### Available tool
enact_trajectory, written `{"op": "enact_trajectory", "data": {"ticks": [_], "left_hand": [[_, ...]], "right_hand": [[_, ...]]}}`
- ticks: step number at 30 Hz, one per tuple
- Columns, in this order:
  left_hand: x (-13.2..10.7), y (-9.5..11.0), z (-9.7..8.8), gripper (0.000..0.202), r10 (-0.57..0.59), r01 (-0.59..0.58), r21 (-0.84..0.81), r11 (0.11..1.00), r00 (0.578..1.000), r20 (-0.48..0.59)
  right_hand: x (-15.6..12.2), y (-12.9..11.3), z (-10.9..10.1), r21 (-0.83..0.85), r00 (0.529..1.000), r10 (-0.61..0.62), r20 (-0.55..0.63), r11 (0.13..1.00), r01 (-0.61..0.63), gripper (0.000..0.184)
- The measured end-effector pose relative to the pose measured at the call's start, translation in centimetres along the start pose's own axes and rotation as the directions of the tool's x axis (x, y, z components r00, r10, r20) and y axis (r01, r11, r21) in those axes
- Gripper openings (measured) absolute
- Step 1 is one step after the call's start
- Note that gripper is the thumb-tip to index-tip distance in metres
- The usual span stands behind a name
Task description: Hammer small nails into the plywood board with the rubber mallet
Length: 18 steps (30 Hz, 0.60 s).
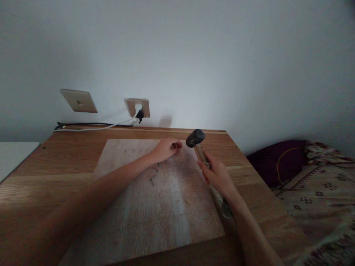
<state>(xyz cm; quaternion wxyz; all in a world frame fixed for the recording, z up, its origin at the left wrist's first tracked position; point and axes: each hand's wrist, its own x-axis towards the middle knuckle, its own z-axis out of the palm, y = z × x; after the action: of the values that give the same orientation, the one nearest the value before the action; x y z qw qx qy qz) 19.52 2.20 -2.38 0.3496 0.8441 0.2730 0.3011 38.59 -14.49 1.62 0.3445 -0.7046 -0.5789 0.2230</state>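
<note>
My right hand [217, 175] is wrapped around the wooden handle of a hammer [195, 139]. Its blunt dark head is raised at the far right edge of a thin wooden board [166, 218], just right of my left hand. The fingers of my left hand [166, 148] are pinched together at the board's far edge; whatever is between them is too small to make out. Several loose nails [153, 179] lie on the board below that hand. A row of small dark points, nails or holes, runs along the board to its left.
Under the board is a wooden tabletop [235, 144] set against a white wall. A wall socket [145, 107] holds plugs, with cables [102, 128] along the back edge. A second wall plate [79, 101] is farther left. Patterned fabric [318, 192] and a purple cushion [271, 162] lie at right.
</note>
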Motion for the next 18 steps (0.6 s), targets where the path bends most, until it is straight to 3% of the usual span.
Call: {"op": "enact_trajectory", "data": {"ticks": [6,18], "left_hand": [[-0.15,-0.49,0.08,0.024,0.012,-0.012,-0.001,1.0,1.0,-0.017],[-0.15,-0.56,0.2,0.016,0.01,-0.01,-0.002,1.0,1.0,0.011]], "right_hand": [[-0.09,0.42,0.52,-0.114,0.999,-0.029,0.031,0.993,0.032,0.043],[-0.15,0.45,0.59,-0.137,0.997,-0.061,0.046,0.988,0.067,0.048]]}}
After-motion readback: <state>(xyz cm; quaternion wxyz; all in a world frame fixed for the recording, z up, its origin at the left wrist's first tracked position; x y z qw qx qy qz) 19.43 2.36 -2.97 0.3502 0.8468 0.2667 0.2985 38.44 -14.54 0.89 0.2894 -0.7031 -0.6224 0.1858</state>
